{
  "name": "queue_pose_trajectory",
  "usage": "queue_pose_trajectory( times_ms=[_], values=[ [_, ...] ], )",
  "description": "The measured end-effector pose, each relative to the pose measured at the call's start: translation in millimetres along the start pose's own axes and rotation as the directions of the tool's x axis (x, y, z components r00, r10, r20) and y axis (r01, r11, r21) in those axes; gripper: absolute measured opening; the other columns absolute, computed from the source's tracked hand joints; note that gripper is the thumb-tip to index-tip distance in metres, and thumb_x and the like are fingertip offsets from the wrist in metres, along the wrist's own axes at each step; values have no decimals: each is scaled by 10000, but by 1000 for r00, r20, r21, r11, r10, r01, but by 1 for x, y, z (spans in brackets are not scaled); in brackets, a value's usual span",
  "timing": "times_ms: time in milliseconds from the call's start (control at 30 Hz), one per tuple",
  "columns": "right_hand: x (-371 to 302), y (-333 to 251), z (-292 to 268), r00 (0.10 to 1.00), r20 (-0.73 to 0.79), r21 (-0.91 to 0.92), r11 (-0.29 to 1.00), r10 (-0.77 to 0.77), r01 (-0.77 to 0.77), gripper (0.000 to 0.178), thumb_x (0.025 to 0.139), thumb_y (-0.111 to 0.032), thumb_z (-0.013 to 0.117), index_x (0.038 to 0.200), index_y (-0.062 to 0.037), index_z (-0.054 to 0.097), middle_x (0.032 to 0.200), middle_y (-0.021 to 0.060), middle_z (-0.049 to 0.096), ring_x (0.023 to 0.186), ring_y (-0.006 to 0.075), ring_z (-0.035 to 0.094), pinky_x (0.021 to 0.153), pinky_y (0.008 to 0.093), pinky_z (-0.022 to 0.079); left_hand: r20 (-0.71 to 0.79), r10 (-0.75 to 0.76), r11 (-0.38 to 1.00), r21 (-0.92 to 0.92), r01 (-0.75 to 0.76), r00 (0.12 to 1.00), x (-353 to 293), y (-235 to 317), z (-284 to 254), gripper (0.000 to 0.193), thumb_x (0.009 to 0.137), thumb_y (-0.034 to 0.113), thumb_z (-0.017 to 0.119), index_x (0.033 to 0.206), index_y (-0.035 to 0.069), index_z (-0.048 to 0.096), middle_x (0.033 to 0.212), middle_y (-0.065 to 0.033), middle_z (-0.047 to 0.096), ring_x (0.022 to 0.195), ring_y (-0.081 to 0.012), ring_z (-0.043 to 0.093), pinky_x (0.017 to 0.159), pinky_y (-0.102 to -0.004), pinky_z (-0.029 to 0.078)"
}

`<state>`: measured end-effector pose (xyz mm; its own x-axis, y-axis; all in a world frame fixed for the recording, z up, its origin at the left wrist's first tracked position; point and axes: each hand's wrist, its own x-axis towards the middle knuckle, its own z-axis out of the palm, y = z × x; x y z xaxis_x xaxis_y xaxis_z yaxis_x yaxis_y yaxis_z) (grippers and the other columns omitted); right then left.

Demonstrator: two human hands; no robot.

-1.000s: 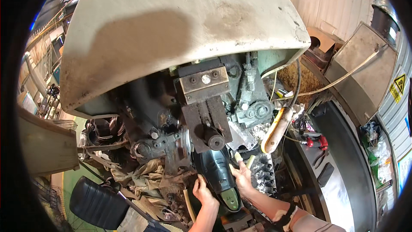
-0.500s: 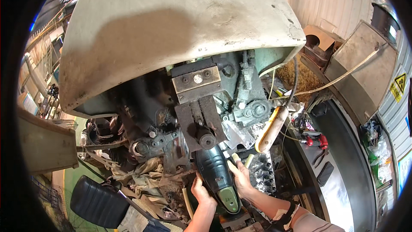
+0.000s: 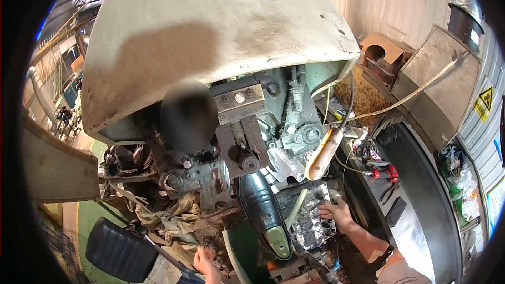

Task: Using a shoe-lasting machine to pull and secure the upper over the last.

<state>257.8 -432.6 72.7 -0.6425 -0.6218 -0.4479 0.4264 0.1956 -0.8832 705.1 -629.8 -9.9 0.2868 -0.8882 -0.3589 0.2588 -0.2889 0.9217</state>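
A black leather shoe upper on a green last (image 3: 259, 208) rests tilted in the machine, its far end under a round dark metal knob (image 3: 250, 163). Neither hand touches it. To the right, over a grimy, white-flecked metal plate, hovers my right hand (image 3: 339, 213), fingers apart and holding nothing I can see; a pale cover seems to sit on one fingertip. A pale rod (image 3: 297, 206) stands between that hand and the upper. Low on the left is my left hand (image 3: 206, 264), smeared by motion beside brown rags (image 3: 176, 213), its fingers unclear.
A large cream machine hood (image 3: 221, 26) overhangs the work. From a cable hangs a worn, light-coloured handle (image 3: 323, 155) at the right. Farther right, a metal bench carries a red tool (image 3: 384, 173) and a black phone-like slab (image 3: 395, 212). A black padded seat (image 3: 122, 250) stands lower left.
Both hands have let go of the shoe upper and moved apart, left hand down and left, right hand to the right. The upper stays in the machine.
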Motion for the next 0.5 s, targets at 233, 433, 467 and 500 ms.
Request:
queue_pose_trajectory(
  times_ms=[233,433,467,500],
  values=[
    [52,88,-42,965,-48,59,965,259,-256,1003,882,-129,737,1569,0,19,1173,183,628,937,261,686,811,400,561,8,-339,632,742,222,941,-30,-119,-105,372,790,194,793,1097,-6,727,1040,-119,726,995,-232,640,813,-383,523],
    [34,39,-55,974,-191,-324,929,118,-176,999,884,-70,705,1569,12,-17,1051,159,689,888,197,686,792,338,573,68,100,716,688,-119,993,-41,-87,-80,371,865,227,731,1126,-34,699,998,-170,728,907,-276,658,797,-403,517],
    [28,28,-53,985,-132,-279,949,112,-145,946,895,-77,697,1570,9,41,1067,160,685,895,192,686,790,323,575,120,146,651,736,-187,982,-38,-83,-77,409,896,265,720,1177,-30,676,1035,-167,725,930,-260,664,824,-382,522],
    [21,19,-47,992,-68,-222,968,105,-117,895,905,-83,690,1571,7,98,1084,160,681,902,186,686,788,309,578,179,291,713,615,-338,940,-34,-84,-68,171,784,129,720,770,-41,702,642,-60,657,631,-156,621,640,-304,508]
  ],
)
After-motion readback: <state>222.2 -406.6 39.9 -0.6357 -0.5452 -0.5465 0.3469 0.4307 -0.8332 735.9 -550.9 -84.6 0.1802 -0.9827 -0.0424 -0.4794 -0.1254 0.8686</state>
